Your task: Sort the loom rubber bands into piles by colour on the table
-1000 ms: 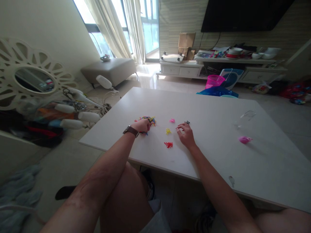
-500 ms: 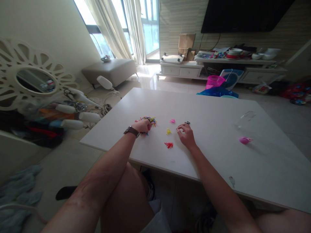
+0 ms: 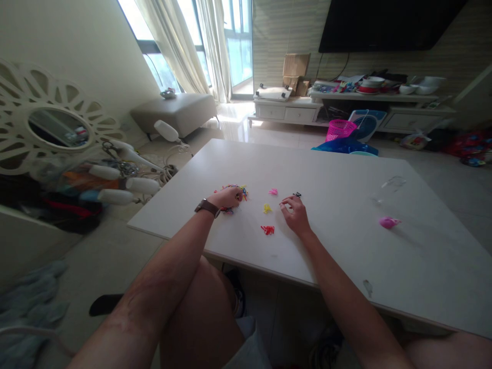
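Observation:
My left hand [image 3: 229,197], with a dark watch on its wrist, reaches into a mixed heap of small coloured bands [image 3: 245,193]. Its fingers are closed and cover part of the heap; what they pinch is hidden. My right hand [image 3: 295,214] rests on the table, fingers loosely bent and somewhat apart, with nothing visible in them. Just beyond its knuckles lie a few black bands [image 3: 297,194]. Between the hands are three small single-colour groups: pink bands [image 3: 272,191], yellow bands [image 3: 267,208] and red bands [image 3: 268,230].
The white table [image 3: 326,174] carries a pink object [image 3: 389,222] and a clear plastic item [image 3: 392,185] at the right. A small clear piece [image 3: 368,287] lies near the front edge. White lamp shades [image 3: 115,197] stand beyond the table's left edge.
My left hand has shifted slightly right and turned over the heap, fingers still closed. My right hand and the sorted groups have stayed in place.

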Tool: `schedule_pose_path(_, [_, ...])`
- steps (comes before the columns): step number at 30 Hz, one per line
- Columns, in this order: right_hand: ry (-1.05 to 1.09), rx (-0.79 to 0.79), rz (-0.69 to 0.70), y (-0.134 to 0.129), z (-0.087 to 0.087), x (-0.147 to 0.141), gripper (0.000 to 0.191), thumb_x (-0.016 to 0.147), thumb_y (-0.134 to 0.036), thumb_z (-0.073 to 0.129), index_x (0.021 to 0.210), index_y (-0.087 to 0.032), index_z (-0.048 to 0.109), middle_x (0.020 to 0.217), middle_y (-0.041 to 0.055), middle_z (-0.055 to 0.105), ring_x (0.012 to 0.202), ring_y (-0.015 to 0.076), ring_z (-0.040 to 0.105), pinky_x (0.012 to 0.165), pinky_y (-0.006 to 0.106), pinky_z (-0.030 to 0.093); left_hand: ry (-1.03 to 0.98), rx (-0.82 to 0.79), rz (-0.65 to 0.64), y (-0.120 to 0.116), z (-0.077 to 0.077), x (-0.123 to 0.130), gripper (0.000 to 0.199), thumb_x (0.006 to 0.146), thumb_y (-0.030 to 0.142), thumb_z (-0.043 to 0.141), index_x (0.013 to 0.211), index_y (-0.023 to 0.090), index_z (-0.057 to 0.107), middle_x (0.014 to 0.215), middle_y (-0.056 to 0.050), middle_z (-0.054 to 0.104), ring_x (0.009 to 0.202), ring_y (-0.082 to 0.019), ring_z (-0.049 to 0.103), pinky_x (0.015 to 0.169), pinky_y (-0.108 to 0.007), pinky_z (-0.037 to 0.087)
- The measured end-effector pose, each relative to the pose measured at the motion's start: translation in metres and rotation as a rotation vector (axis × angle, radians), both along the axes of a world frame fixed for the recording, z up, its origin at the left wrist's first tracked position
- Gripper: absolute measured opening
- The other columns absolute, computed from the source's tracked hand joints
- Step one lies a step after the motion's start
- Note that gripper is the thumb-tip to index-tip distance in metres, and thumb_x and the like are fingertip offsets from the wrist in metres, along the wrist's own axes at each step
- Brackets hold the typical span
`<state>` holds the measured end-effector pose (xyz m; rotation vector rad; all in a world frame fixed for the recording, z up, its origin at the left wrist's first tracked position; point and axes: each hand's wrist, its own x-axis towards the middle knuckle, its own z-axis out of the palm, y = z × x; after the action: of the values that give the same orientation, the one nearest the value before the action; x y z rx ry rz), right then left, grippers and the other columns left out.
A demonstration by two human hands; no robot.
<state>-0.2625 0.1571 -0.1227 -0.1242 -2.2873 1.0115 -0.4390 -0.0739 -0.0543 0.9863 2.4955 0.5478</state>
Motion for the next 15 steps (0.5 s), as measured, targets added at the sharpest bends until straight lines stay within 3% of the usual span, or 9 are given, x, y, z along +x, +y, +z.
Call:
schedule_pose_path(3, [-0.006, 0.006, 0.017, -0.001, 0.001, 0.000, 0.016, 0.089, -0.029, 0.056, 0.080, -0.021, 0.066, 0.091, 0.0067, 0.064, 0.092, 0.0231, 0.059, 0.071, 0.035, 0.051, -0.045, 0.051, -0.064, 0.007, 0.004, 0.005, 0.021, 0.064, 0.010, 0.062, 0.083, 0.018, 0.066, 0.068, 0.002, 0.066, 0.064, -0.013, 0.058, 0.060, -0.022, 0.041])
schedule_pose_path(8, [-0.030, 0.011, 0.083, -0.006, 0.005, 0.002, 0.014, 0.088, -0.028, 0.058, 0.080, -0.022, 0.067, 0.084, 0.0048, 0.065, 0.085, 0.0204, 0.060, 0.069, 0.032, 0.050, -0.276, 0.279, -0.147, 0.024, -0.001, 0.014, 0.020, 0.069, 0.017, 0.069, 0.088, 0.016, 0.062, 0.076, -0.001, 0.070, 0.068, -0.013, 0.063, 0.062, -0.022, 0.046])
schedule_pose_path(15, [-0.048, -0.015, 0.248, -0.014, 0.007, 0.005, 0.017, 0.087, -0.039, 0.068, 0.086, -0.022, 0.068, 0.085, 0.0042, 0.069, 0.079, 0.0184, 0.063, 0.069, 0.032, 0.052, -0.330, 0.429, -0.237, 0.050, -0.008, 0.031, 0.021, 0.071, 0.019, 0.074, 0.089, 0.013, 0.065, 0.075, -0.003, 0.070, 0.068, -0.012, 0.064, 0.062, -0.022, 0.047])
